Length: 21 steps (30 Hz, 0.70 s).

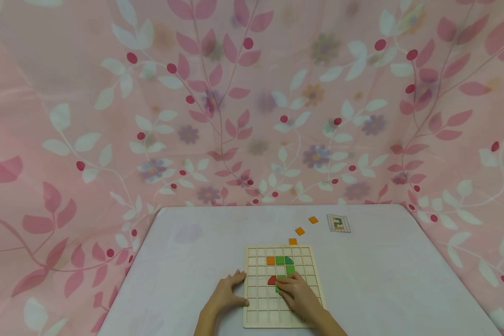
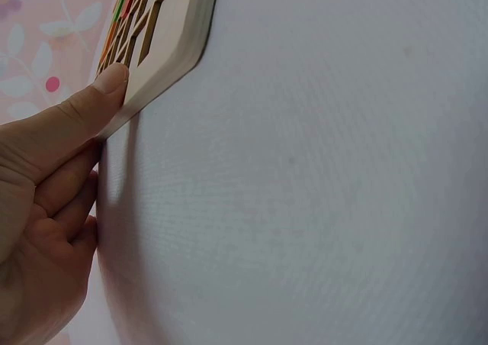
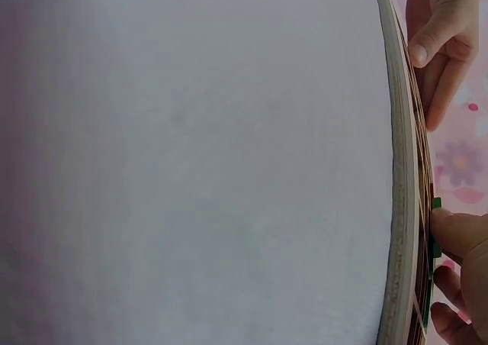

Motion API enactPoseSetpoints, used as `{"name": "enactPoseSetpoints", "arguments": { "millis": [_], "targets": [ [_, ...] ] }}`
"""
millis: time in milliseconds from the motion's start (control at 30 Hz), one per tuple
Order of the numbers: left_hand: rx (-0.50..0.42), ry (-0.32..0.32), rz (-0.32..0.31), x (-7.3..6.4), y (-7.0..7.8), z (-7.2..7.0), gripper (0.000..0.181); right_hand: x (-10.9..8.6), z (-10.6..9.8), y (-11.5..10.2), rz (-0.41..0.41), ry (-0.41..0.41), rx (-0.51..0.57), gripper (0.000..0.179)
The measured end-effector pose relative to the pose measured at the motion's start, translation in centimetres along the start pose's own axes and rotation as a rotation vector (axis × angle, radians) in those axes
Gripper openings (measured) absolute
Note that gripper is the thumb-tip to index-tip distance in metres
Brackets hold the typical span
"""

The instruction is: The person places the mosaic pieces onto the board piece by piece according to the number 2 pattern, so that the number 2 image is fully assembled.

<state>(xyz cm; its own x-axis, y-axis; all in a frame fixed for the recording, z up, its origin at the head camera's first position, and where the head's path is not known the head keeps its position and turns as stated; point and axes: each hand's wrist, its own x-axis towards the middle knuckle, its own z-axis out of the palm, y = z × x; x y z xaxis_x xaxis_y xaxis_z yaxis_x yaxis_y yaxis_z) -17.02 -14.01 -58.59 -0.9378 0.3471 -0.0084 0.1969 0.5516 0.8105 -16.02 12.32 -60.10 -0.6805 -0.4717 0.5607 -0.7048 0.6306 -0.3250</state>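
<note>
A pale wooden grid board [image 1: 263,317] lies on the table. My left hand [image 1: 226,294] rests at its left edge, the thumb [image 2: 103,85] over the rim and the other fingers spread along the side. Over the middle of the board, my right hand [image 1: 299,293] pinches a green tile [image 3: 436,242] between thumb and fingers, close over the grid. Beside those fingers sits a red quarter-circle tile [image 1: 272,280]. Farther up the grid are an orange square tile [image 1: 270,260], a green square tile [image 1: 279,260] and a dark green quarter-circle tile [image 1: 289,260], with another green square below that one.
Beyond the board lie three loose orange tiles, the nearest orange tile [image 1: 292,241] close to its far edge. To their right is a small pattern card [image 1: 338,223] with a printed grid. A pink floral cloth [image 1: 252,140] hangs around the white-covered table [image 1: 172,261].
</note>
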Motion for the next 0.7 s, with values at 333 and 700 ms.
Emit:
{"name": "enactPoseSetpoints", "arguments": {
  "millis": [333, 700],
  "targets": [
    [0.003, 0.001, 0.006, 0.1, -0.1, 0.1, 0.081, -0.5, 0.1, -0.5, -0.023, 0.062, 0.038, 0.021],
    [0.013, -0.005, 0.017, 0.1, -0.4, 0.2, 0.082, -0.8, 0.2, -1.2, -0.021, 0.019, -0.083, 0.03]
  ]
}}
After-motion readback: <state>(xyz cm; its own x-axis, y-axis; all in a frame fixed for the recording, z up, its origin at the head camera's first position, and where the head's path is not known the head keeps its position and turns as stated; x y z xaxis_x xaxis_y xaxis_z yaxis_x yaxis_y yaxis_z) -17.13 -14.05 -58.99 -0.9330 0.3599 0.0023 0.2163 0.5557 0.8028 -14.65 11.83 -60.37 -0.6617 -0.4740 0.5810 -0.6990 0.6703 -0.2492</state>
